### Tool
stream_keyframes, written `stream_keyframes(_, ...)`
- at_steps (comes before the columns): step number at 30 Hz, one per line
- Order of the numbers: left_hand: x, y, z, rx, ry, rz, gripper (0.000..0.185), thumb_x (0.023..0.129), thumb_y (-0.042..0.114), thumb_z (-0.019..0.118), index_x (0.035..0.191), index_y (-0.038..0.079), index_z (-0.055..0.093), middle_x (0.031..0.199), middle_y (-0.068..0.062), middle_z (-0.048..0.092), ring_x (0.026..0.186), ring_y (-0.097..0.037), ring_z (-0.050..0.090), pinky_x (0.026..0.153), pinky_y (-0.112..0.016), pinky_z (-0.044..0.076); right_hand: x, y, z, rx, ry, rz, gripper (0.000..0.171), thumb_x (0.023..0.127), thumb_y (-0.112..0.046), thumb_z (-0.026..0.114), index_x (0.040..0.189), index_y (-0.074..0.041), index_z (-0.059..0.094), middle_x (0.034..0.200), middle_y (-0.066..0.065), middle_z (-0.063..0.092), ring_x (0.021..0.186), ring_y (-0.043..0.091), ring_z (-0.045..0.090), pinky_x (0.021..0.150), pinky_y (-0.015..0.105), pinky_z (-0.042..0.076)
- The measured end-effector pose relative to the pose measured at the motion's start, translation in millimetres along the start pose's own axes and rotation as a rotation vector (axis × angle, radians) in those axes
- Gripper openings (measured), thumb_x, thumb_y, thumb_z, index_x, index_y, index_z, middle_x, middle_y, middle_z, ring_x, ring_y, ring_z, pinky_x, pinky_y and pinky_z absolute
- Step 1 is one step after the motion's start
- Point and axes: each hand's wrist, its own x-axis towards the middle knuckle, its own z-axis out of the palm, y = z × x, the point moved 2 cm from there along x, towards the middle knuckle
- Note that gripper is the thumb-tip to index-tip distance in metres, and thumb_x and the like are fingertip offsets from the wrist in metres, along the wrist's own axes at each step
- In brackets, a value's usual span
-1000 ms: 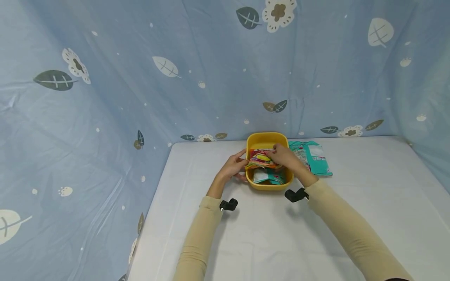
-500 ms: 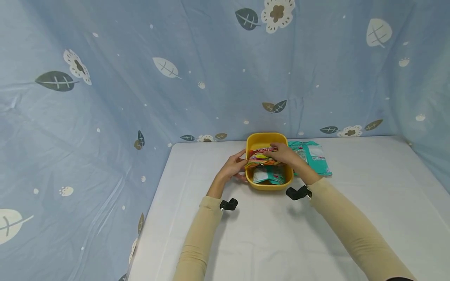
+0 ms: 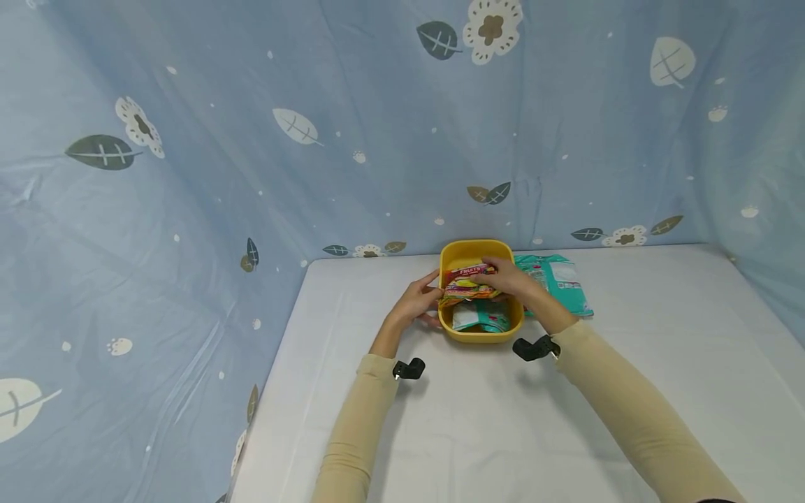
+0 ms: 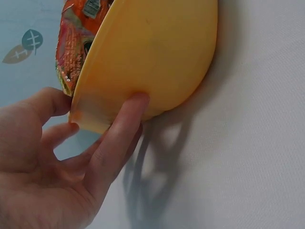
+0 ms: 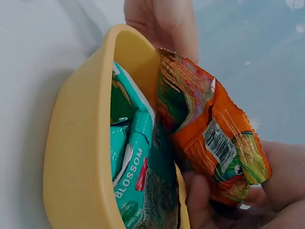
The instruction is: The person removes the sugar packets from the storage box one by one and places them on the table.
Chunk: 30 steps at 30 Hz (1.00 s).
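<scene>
In the head view my right hand (image 3: 508, 277) pinches the right side of a red and orange packet (image 3: 461, 286) marked "FRUITS". The packet lies over the middle of a yellow tub (image 3: 474, 249), its left end at the rim. My left hand (image 4: 52, 162) touches the outside of the tub's left wall with spread fingers, one fingertip right at the rim beside the packet's corner. Inside the tub lies a folded teal and white packet (image 5: 138, 186) lettered "BLOSSOM". The right wrist view shows the orange packet's barcoded underside between my thumb and fingers.
A larger teal packet (image 3: 569, 286) lies flat on the white-covered table (image 3: 478, 419), just right of the tub and partly behind my right forearm. A blue patterned curtain (image 3: 377, 140) hangs along the table's back and left. Black wrist cameras (image 3: 410, 368) stick out from both sleeves.
My right hand has shifted slightly back and left, moving the orange packet. The packet folded up a little, then spread flatter. My left hand stays against the tub, which has not moved.
</scene>
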Motion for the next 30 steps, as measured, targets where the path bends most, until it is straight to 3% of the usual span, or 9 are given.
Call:
stream_keyframes(8, -1.0, 0.3, 0.5, -0.014, 0.003, -0.011, 0.061, 0.1, 0.019, 0.053, 0.155, 0.03, 0.03, 0.13, -0.022, 0.059, 0.099, -0.032, 0.071, 0.06, -0.043, 0.065, -1.5, 1.9, -2.1, 0.046, 0.042, -0.048, 0.076, 0.096, -0.036, 0.061, 0.156, -0.009, 0.025, 0.155, 0.024, 0.032, 0.13, 0.039, 0.043, 0.108, 0.054, 0.049)
stream_keyframes(16, 0.6, -2.0, 0.6, -0.026, -0.001, -0.011, 0.061, 0.099, 0.018, 0.054, 0.155, 0.031, 0.031, 0.128, -0.021, 0.059, 0.096, -0.029, 0.072, 0.06, -0.044, 0.065, -0.5, 3.4, -4.1, 0.226, 0.007, -0.054, 0.072, 0.097, -0.025, 0.062, 0.156, -0.008, 0.025, 0.151, 0.027, 0.032, 0.121, 0.039, 0.052, 0.086, 0.044, 0.063)
stream_keyframes(22, -0.4, -0.7, 0.9, -0.023, 0.004, -0.009, 0.063, 0.098, 0.018, 0.055, 0.155, 0.03, 0.031, 0.128, -0.021, 0.059, 0.098, -0.03, 0.071, 0.06, -0.044, 0.065, -3.6, -0.2, -7.1, 0.27, 0.019, -0.073, 0.069, 0.097, -0.024, 0.062, 0.155, -0.008, 0.028, 0.148, 0.027, 0.035, 0.119, 0.04, 0.055, 0.083, 0.045, 0.064)
stream_keyframes(30, 0.8, -1.7, 1.1, -0.021, 0.01, -0.015, 0.063, 0.097, 0.018, 0.055, 0.155, 0.03, 0.031, 0.129, -0.021, 0.06, 0.096, -0.03, 0.072, 0.061, -0.044, 0.065, -5.5, -0.8, -12.5, 0.248, 0.034, -0.077, 0.069, 0.095, -0.026, 0.065, 0.154, -0.013, 0.032, 0.142, 0.027, 0.041, 0.115, 0.04, 0.058, 0.084, 0.047, 0.063)
